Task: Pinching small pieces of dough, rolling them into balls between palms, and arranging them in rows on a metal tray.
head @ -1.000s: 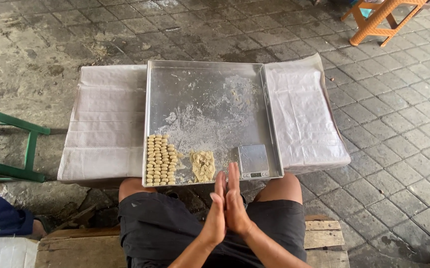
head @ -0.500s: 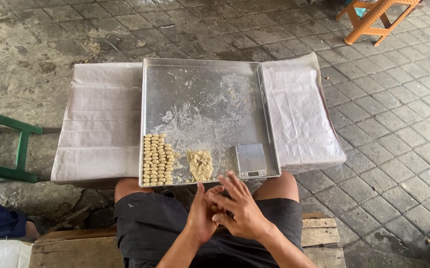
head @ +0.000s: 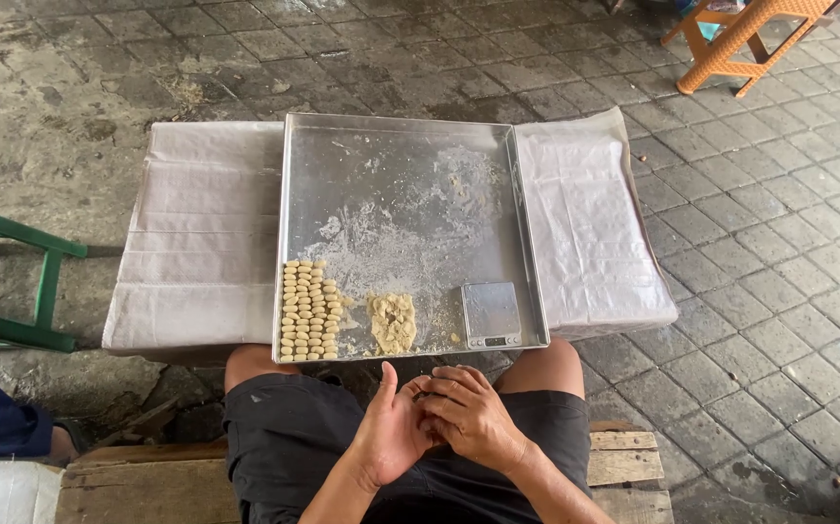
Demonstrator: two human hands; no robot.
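A: Where are the hands; what is in them?

B: Both sit low over the lap, just short of the near rim of the metal tray [head: 401, 131]; the right hand [head: 473, 417] lies over the left hand [head: 391, 432], fingers folded together, left thumb sticking up; whatever is pressed between the palms is hidden, so I cannot tell whether either grip is clamped on anything

A: And the nearest things?

B: The rows of small dough pieces [head: 308, 311] in the tray's near left corner; each piece lies with its long axis running left to right, and the stacked columns run from the near rim away from the person; just right of them sits a loose pile of dough [head: 393, 322], apart from the rows by a narrow gap; further right, by the near right corner, a small digital scale [head: 491, 315] lies flat, its display end toward the person

A: Edges, open room?

B: The tray is roughly square with raised walls, set on a cloth-covered counter [head: 202, 243]; its near rim is level with the counter's near edge, just above the knees; the far part of the tray floor is bare apart from flour dust; cloth shows on both sides of the tray; a green frame [head: 22, 291] stands to the left, an orange stool [head: 740, 39] far right on the paved floor
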